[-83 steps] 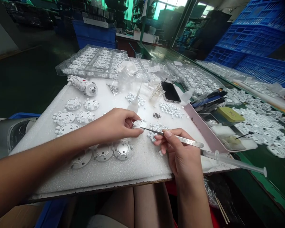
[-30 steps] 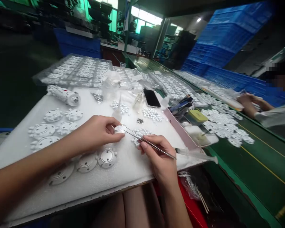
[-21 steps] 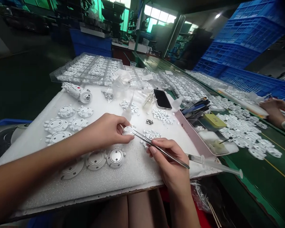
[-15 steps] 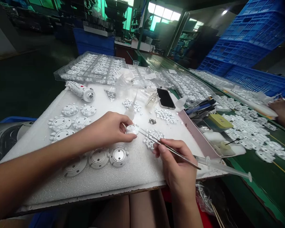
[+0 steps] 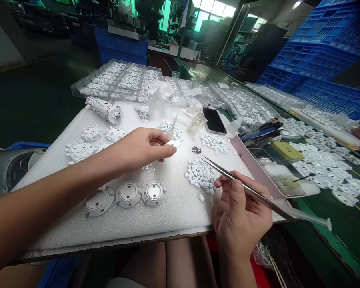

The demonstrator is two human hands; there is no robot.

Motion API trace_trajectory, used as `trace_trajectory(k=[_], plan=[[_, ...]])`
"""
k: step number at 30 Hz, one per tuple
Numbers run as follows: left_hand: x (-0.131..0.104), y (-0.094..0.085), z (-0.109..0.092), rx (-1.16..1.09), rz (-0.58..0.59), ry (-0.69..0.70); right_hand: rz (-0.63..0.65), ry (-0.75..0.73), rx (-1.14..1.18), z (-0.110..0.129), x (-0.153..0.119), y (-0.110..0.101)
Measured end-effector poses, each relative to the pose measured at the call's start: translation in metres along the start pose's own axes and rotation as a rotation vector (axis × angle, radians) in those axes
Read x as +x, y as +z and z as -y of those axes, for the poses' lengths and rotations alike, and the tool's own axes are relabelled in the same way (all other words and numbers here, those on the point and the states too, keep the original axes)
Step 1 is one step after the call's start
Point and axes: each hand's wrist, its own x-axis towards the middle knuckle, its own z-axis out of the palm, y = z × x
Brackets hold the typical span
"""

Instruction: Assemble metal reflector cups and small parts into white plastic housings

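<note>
In the head view, the left hand (image 5: 147, 148) is closed to a pinch, thumb against fingers, and has hold of a small white piece (image 5: 174, 143) at its fingertips. The piece is mostly covered by the fingers, so its shape is hard to make out. The right hand (image 5: 243, 208) is partly curled, thumb and fingers closed around metal tweezers (image 5: 252, 190), whose slim points reach toward the left hand but stay apart from it and from the white piece. The tips look slightly parted.

Between the hands, just beyond the tweezer points, lies a little heap of dark shiny bits (image 5: 197, 150); just below the points is a pile of small white parts (image 5: 199, 174). A second white pile (image 5: 215, 143) sits farther off, ahead of the right hand. Just behind the left hand's fingers stands a dropper bottle (image 5: 172, 127) with a narrow spout.

Three round white discs (image 5: 154, 193) lie on the tabletop (image 5: 180, 220) on the near side of the left hand, and more knobbed discs (image 5: 79, 149) are left of it, some partly hidden by the forearm. Beyond those rests a white cylinder (image 5: 105, 110) with a red mark. A phone (image 5: 214, 121) lies well ahead of the right hand, a pink-walled box (image 5: 243, 156) to its right, and a clear syringe (image 5: 313, 218) just beside it.
</note>
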Motion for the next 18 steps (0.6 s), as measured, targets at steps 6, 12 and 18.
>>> trace_trajectory(k=[6,12,18], plan=[[0.003,0.002,0.005,-0.011,-0.038,-0.022,0.482,-0.26,-0.364,0.017,-0.012,0.007],[0.008,0.002,0.009,-0.101,-0.064,0.009,0.661,-0.138,-0.395,0.02,-0.007,0.025],[0.007,0.0,0.007,-0.105,-0.033,0.012,0.683,-0.089,-0.428,0.019,-0.009,0.027]])
